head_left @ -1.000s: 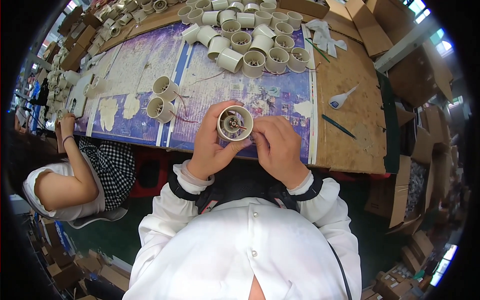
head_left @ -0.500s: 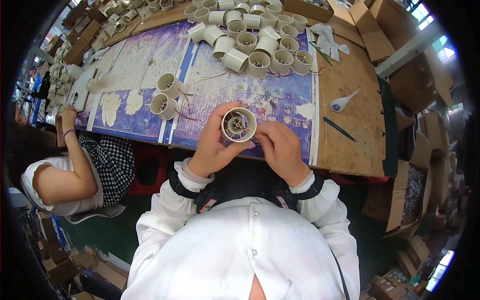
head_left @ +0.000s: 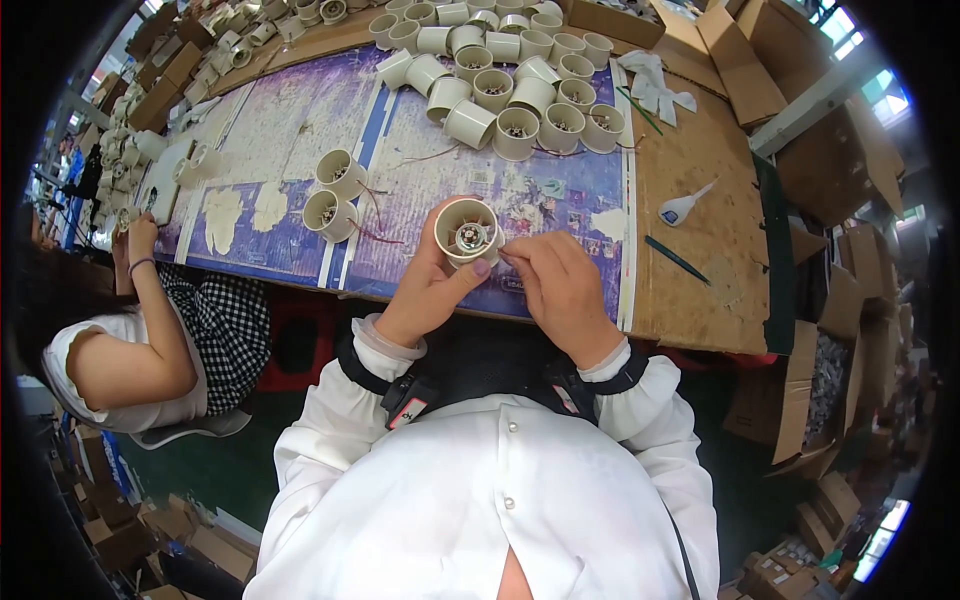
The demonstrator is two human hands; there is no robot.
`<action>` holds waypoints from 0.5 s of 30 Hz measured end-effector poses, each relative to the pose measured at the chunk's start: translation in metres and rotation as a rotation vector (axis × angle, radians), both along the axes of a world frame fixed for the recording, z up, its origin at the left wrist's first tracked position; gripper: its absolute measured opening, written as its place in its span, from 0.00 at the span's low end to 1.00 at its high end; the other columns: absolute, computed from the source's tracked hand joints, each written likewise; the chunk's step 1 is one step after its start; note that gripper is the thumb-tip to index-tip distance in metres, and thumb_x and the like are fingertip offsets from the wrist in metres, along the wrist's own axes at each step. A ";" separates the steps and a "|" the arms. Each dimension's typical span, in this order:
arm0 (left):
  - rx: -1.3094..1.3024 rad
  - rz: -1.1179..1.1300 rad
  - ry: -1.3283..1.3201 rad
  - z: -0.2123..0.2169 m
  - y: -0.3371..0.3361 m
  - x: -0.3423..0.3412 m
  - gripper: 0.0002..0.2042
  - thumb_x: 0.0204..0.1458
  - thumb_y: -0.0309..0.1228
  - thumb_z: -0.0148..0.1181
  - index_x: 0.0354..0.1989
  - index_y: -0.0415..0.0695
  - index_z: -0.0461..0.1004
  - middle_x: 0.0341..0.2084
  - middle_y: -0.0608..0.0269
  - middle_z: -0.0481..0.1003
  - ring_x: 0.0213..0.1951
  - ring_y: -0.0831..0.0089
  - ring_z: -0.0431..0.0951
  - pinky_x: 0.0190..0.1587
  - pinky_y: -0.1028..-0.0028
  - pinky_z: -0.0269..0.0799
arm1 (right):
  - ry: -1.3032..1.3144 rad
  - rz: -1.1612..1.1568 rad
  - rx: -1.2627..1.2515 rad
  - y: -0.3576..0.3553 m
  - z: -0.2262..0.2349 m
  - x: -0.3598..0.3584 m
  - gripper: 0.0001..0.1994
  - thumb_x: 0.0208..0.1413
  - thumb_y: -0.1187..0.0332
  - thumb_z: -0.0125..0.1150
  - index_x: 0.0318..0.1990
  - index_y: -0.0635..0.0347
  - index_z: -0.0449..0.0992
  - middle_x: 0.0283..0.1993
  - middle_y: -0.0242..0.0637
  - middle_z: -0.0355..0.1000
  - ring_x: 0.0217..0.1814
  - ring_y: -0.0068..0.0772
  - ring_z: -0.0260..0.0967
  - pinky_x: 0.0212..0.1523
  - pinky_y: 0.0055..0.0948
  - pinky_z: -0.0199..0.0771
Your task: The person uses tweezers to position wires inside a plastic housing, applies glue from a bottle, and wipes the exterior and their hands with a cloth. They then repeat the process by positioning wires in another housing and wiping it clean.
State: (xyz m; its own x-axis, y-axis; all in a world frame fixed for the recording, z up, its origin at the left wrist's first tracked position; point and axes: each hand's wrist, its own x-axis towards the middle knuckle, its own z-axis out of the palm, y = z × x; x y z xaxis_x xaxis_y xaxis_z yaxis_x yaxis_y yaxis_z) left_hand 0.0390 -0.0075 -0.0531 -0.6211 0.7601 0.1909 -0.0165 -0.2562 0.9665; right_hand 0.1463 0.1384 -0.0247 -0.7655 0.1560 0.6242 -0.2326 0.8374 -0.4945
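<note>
A cream plastic cup-shaped housing (head_left: 468, 234) with a small round metal motor part inside sits in my left hand (head_left: 428, 292). My fingers wrap its far left side and the thumb presses the near side. Its open mouth tilts toward me, above the table's front edge. My right hand (head_left: 562, 295) is closed in a pinch at the housing's right side; whatever lies between those fingertips is too small to make out. Left of my hands, two similar housings (head_left: 330, 216) stand on the table with thin dark red wires (head_left: 376, 236) trailing from them.
Many like housings (head_left: 516, 134) crowd the table's far side. To the right lie a white bottle with a thin nozzle (head_left: 676, 208), a dark green pen-like tool (head_left: 678, 259) and white gloves (head_left: 655, 88). Another person (head_left: 130, 350) sits at left. Cardboard boxes (head_left: 800, 390) stand at right.
My left hand has shifted the housing slightly left and away from me, turning its mouth a little. The right hand's pinch has followed it slightly to the left and up.
</note>
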 end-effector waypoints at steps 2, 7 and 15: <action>0.003 -0.010 -0.079 0.001 -0.001 -0.001 0.30 0.54 0.27 0.59 0.63 0.43 0.51 0.53 0.62 0.63 0.52 0.73 0.66 0.53 0.74 0.64 | -0.018 0.004 0.007 0.000 0.001 0.001 0.10 0.45 0.82 0.59 0.37 0.62 0.74 0.34 0.40 0.69 0.34 0.44 0.67 0.33 0.35 0.68; -0.044 -0.051 -0.204 -0.001 -0.004 -0.005 0.29 0.56 0.29 0.57 0.64 0.45 0.49 0.48 0.61 0.68 0.41 0.77 0.71 0.41 0.78 0.70 | 0.009 -0.020 0.047 0.000 0.006 0.002 0.11 0.43 0.81 0.59 0.37 0.61 0.75 0.33 0.38 0.68 0.34 0.42 0.67 0.32 0.34 0.67; 0.051 -0.039 -0.389 0.008 0.003 0.000 0.25 0.56 0.31 0.57 0.60 0.45 0.54 0.47 0.55 0.73 0.34 0.77 0.73 0.28 0.81 0.70 | -0.051 -0.025 0.088 0.003 0.002 0.000 0.10 0.43 0.80 0.61 0.35 0.60 0.75 0.30 0.38 0.67 0.31 0.42 0.66 0.30 0.34 0.67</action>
